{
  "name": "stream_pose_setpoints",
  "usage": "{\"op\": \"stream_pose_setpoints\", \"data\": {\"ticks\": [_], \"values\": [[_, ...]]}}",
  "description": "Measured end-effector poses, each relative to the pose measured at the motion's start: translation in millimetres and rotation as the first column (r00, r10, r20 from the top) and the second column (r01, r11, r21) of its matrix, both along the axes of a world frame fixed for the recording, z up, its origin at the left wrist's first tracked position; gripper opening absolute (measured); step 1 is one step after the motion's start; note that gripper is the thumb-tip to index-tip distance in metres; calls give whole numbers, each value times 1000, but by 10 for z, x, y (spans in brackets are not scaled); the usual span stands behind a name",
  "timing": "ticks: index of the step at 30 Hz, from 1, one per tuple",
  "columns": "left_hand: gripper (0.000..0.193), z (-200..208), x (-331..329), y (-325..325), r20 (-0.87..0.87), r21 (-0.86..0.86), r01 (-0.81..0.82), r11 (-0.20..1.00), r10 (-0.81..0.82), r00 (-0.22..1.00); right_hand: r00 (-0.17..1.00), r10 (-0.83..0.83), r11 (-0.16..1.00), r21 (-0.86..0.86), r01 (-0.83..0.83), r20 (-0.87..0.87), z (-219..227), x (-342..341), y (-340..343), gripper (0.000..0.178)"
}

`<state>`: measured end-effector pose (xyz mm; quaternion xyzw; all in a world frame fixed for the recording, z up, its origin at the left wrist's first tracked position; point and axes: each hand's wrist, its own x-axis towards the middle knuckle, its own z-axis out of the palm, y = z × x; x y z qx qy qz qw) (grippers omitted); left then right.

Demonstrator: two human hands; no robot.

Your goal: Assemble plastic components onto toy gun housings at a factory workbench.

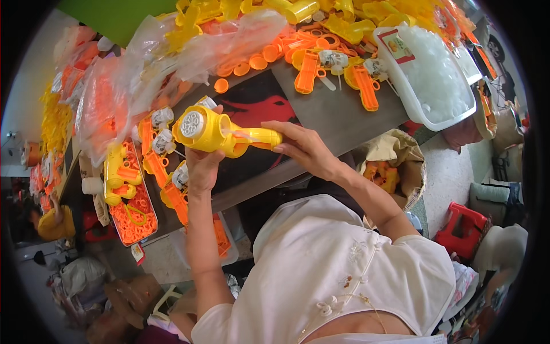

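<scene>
Over the table's front edge I hold a yellow toy bubble gun point(215, 133), its round grey nozzle with several holes facing up at the left. My left hand point(201, 167) is wrapped round the body from below, its fingers mostly hidden behind it. The fingers and thumb of my right hand point(306, 148) pinch the end of the handle on the right side. Under the toy lies a black mat point(252, 94) with a red figure on it. Just left of my left hand is a row of orange-and-yellow part-built toys point(154, 163) with clear mechanisms.
A tray of small orange rings point(137, 212) holds another yellow toy point(117, 175) at the left. Plastic bags point(143, 63), orange caps point(258, 61) and yellow shells point(344, 26) crowd the far side. A white tub point(427, 80) of clear parts stands right, above a paper sack point(395, 152) and red stool point(461, 229).
</scene>
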<state>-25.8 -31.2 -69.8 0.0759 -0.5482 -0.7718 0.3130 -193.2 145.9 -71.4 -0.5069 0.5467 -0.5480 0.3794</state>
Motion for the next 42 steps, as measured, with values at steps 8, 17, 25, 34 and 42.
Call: {"op": "stream_pose_setpoints", "data": {"ticks": [8,17,25,34,42], "values": [[61,-126,18,3,202,-176,-82,981,117,972,968,-228,973,-52,224,-105,-78,123,-141,36],[66,165,64,142,313,-179,-352,919,392,865,930,-56,998,17,67,-362,-121,50,-212,36],[60,786,1771,-544,67,-517,-836,181,983,171,975,-149,987,28,156,-162,-465,-109,-241,29],[65,65,3402,-870,384,-618,-785,53,891,-242,952,-172,985,-20,172,-255,-465,-85,-258,23],[42,54,2877,-771,-163,-943,-174,-283,850,-501,938,-203,977,9,214,-280,-475,-117,-256,23]]}}
